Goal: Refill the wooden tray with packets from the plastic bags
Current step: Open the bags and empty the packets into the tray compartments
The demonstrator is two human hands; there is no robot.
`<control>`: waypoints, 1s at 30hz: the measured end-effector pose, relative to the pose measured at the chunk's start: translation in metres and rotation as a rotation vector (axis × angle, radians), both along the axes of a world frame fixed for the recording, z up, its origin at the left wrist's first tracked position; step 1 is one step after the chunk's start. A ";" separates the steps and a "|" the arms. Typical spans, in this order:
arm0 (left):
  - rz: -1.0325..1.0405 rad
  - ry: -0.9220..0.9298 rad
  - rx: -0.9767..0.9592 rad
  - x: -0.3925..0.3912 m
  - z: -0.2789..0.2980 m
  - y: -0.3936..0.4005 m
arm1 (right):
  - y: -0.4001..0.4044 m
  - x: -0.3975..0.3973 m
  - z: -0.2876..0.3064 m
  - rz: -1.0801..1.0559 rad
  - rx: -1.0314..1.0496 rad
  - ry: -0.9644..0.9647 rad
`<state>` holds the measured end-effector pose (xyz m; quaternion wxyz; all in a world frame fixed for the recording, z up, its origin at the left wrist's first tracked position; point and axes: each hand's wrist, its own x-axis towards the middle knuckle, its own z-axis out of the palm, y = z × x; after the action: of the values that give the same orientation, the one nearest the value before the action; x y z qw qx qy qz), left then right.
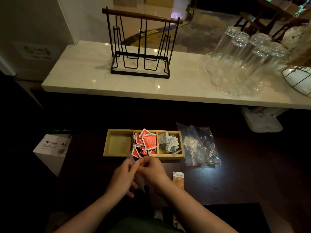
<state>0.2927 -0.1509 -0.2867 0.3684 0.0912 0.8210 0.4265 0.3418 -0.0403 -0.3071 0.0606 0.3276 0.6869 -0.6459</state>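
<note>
Fingers of the left hand (123,178) and right hand (152,170) pinch a clear plastic bag (140,181) before the wooden tray (107,145).

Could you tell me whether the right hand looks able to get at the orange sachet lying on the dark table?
Probably yes. The orange sachet lies flat just beside the right hand with nothing between them, but that hand and the left hand are both busy on a clear bag.
</note>
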 end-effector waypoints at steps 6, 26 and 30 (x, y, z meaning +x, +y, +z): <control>-0.068 0.307 -0.128 0.000 -0.007 -0.002 | -0.008 -0.003 -0.008 -0.049 -0.037 -0.004; -0.583 0.515 -0.481 -0.036 0.039 -0.021 | 0.021 0.007 0.042 0.330 1.110 0.146; -0.497 0.492 -0.444 -0.036 0.039 -0.015 | -0.011 0.007 0.054 0.546 0.848 0.216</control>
<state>0.2570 -0.1657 -0.2478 0.2638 0.3042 0.9096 0.1026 0.3485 -0.0509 -0.2532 0.0175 0.0636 0.9513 -0.3013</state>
